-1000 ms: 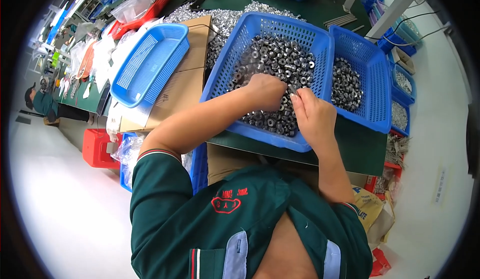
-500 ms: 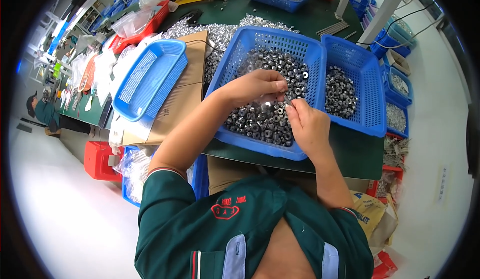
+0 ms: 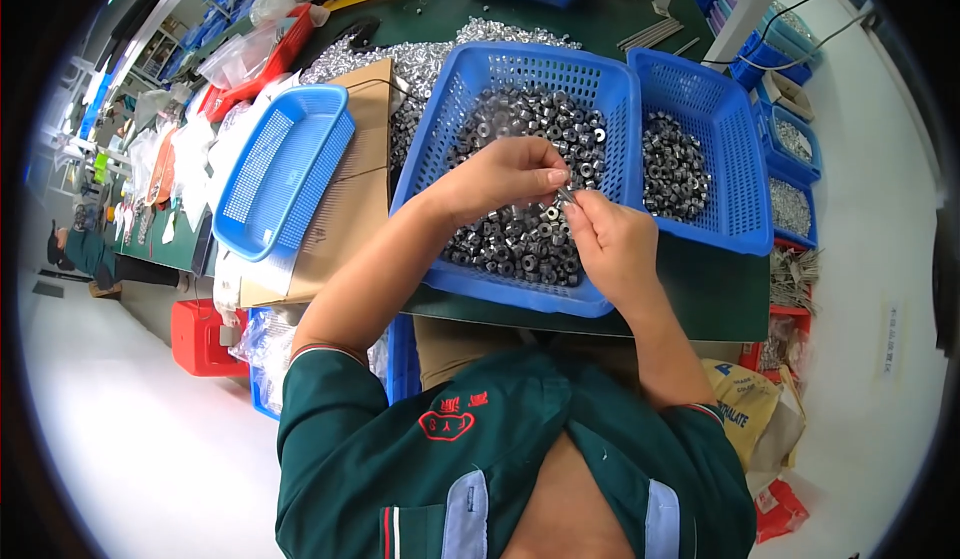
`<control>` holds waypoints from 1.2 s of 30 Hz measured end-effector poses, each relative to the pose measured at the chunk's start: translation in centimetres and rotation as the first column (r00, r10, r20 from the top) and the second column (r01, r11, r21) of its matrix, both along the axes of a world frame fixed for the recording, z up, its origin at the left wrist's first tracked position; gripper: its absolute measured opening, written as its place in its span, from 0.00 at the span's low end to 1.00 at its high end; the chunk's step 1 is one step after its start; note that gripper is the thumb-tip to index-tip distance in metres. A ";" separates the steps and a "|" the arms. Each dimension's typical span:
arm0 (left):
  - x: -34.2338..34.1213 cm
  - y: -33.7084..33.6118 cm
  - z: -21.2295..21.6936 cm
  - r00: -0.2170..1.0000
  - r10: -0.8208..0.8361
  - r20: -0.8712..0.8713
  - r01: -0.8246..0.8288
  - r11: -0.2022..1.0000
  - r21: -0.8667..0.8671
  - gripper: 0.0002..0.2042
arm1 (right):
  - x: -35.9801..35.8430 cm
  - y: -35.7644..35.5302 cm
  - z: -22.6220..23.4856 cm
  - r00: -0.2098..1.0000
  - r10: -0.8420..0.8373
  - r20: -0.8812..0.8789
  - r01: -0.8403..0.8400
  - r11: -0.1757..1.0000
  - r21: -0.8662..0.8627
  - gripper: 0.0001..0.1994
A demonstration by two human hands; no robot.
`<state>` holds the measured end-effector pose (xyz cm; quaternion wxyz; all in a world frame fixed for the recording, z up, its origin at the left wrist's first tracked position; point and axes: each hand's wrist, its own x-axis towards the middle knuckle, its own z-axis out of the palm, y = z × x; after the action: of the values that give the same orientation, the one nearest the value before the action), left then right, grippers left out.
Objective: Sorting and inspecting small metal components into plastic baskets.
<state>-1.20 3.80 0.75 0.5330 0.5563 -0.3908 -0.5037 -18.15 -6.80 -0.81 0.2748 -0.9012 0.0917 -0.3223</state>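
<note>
Pale glossy floor (image 3: 120, 429) around a green-topped workbench (image 3: 700, 299) (bright, even light overhead).

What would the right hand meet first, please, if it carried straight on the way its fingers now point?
The right hand points up and left, so it would probably meet the left hand fingertips first, almost touching already; beyond lie the metal nuts in the blue basket. Depth is unclear.
</note>
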 end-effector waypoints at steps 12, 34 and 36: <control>0.3 -0.6 -0.9 0.994 0.034 -0.100 -0.009 0.971 0.241 0.12 | 0.3 0.0 -0.7 0.999 -0.039 -0.029 0.024 0.911 -0.411 0.07; 0.8 0.2 -2.4 0.223 -0.354 0.908 -0.088 0.921 0.380 0.13 | 0.1 0.0 -0.6 0.999 -0.031 0.044 0.039 0.978 -0.203 0.08; 0.9 0.1 -2.2 0.225 -0.357 0.907 -0.062 0.923 0.379 0.12 | 0.0 -0.1 -0.6 0.999 -0.049 0.023 0.052 0.978 -0.201 0.08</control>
<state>-0.26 3.87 -1.49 0.0234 0.7878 -0.5942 -0.1605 -18.16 -6.92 -1.37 0.1748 -0.9189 0.0790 -0.3447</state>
